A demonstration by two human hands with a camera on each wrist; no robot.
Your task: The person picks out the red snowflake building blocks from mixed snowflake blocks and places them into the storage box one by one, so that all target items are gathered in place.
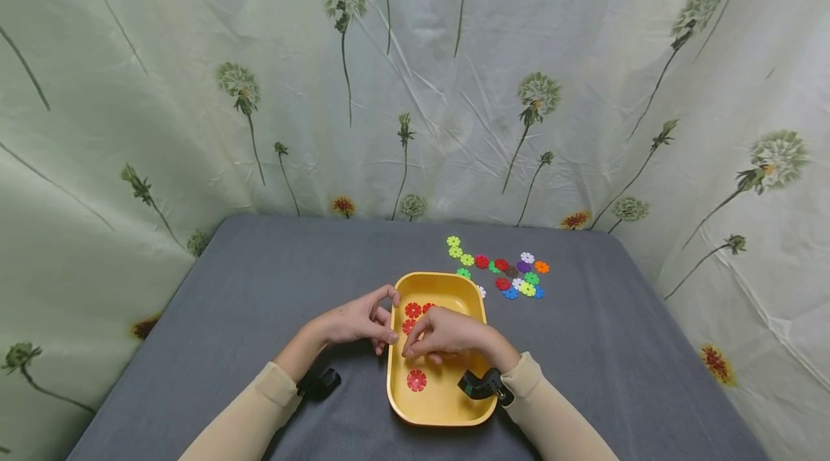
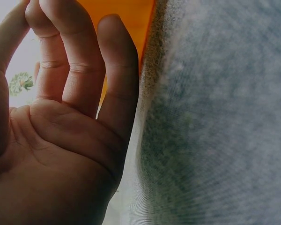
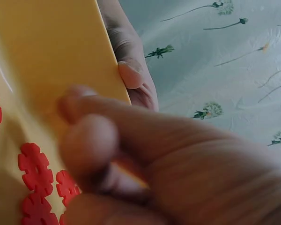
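A yellow plastic tray [image 1: 444, 414] stands on the grey-covered table and holds several red notched snowflake discs [image 1: 413, 310]. One of these, a red disc [image 1: 417, 379], lies apart near the front end. My left hand [image 1: 353, 318] is at the tray's left side, thumb and index fingertip right at the rim, the other fingers loosely bent outside the wall [image 2: 124, 18]. Over the tray's middle, my right hand [image 1: 447, 335] has its fingers curled, thumb and index tips close together. Blurred in the right wrist view, that hand [image 3: 178, 154] shows no disc between its fingertips.
Behind the tray, to the right, several loose snowflake discs [image 1: 528, 289] in many colours lie on the table [image 1: 311, 259]. A line of yellow-green discs [image 1: 455, 252] trails off at the back. A dandelion-patterned curtain [image 1: 441, 86] hangs behind the table.
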